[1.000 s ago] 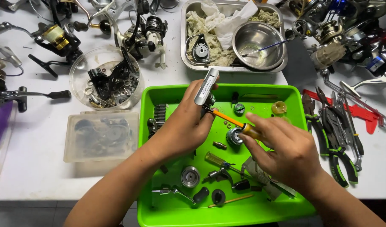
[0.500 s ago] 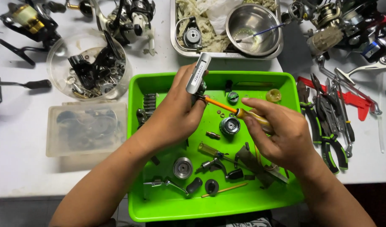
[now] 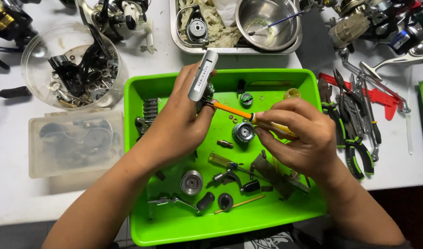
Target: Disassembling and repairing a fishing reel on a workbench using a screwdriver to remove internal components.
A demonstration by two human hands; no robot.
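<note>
**Screwdriver on reel part, over green tray**

L hand [image 3: 177,124] is clamped round a grey reel part [image 3: 202,76], held upright above the green tray [image 3: 174,230], far-left of centre. R hand [image 3: 296,138] is closed w/ fingers pinching an orange screwdriver [image 3: 232,110], tip touching the part's base. Small spool [image 3: 243,133] lies in tray just below the shaft. Pliers [image 3: 354,133] sit right of tray; clear bowl [image 3: 73,69] of bits far left.

Left hand [image 3: 177,131] holds reel part [image 3: 202,77]; right hand [image 3: 299,140] holds screwdriver [image 3: 234,111].

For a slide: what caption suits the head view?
Left hand holds a silver reel part; right hand applies an orange screwdriver.
</note>
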